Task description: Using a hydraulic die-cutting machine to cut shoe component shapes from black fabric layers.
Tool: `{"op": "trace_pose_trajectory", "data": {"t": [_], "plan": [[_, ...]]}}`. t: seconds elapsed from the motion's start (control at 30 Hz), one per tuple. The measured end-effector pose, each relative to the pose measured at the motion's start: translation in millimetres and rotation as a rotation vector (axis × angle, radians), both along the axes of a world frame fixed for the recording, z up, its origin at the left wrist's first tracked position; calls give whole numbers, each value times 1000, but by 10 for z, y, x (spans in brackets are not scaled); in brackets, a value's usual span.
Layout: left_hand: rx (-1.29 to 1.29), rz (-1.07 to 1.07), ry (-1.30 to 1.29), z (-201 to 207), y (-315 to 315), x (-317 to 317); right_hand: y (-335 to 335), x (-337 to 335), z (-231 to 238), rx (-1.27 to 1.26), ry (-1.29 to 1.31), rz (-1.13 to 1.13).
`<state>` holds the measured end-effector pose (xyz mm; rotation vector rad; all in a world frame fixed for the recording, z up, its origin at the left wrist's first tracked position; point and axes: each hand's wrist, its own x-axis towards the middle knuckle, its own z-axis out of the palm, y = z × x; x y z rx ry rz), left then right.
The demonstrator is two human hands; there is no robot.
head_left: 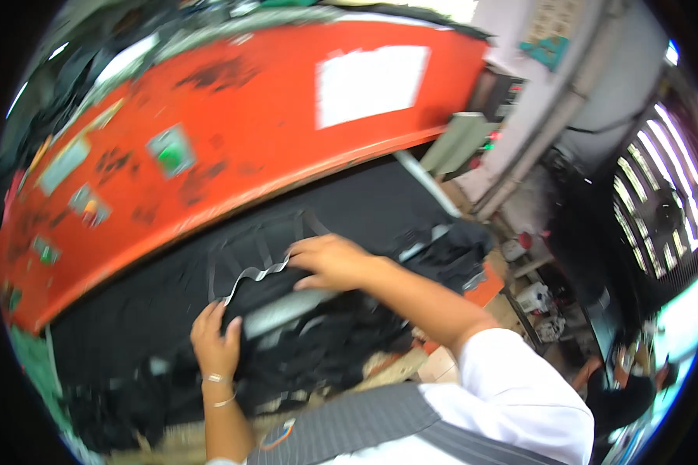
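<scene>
A thin piece of dark cloth with a pale, wavy edge (pixel 260 273) stretches between my two hands over the black bed (pixel 364 190) of an orange machine. At its left end, my left hand (pixel 215 341) pinches the cloth, fingers closed on the edge. The fingers of my right hand (pixel 329 262) close on the other end, farther right and a little farther away. Faint grey strips on the cloth run away from me across the bed; motion blur hides their details. Bunched black fabric (pixel 326 329) lies along the near edge, below my hands.
The orange panel (pixel 271 93) rises behind the bed, with green buttons (pixel 169 155) and a white sheet (pixel 372 85) on it. A black fabric heap (pixel 454 252) lies at the bed's right end. Another person (pixel 624 391) is at the lower right, near a louvred window (pixel 659 186).
</scene>
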<state>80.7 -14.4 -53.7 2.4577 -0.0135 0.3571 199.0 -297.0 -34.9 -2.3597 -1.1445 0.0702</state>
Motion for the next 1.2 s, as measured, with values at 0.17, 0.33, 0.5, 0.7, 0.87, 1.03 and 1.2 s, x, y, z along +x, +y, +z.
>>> {"op": "trace_pose_trajectory", "data": {"t": [0.17,0.33,0.5,0.7,0.87,1.03,1.2], "plan": [[109,27,37,-534,348,107,657,519,-53,-450,238,113],[-109,66,42,-488,55,188,523,585,-127,-478,305,103],[-89,20,-292,121,-10,617,713,807,-77,-523,419,209],[329,-113,130,-757,-66,1061,415,1022,331,-253,403,-152],[265,-20,2,-800,-55,889,392,1190,725,-272,201,-198],[235,-30,-26,-860,-111,917,416,1397,80,-302,190,-205],[230,-27,-61,-870,-65,905,769,1391,-354,-353,4,-217]]}}
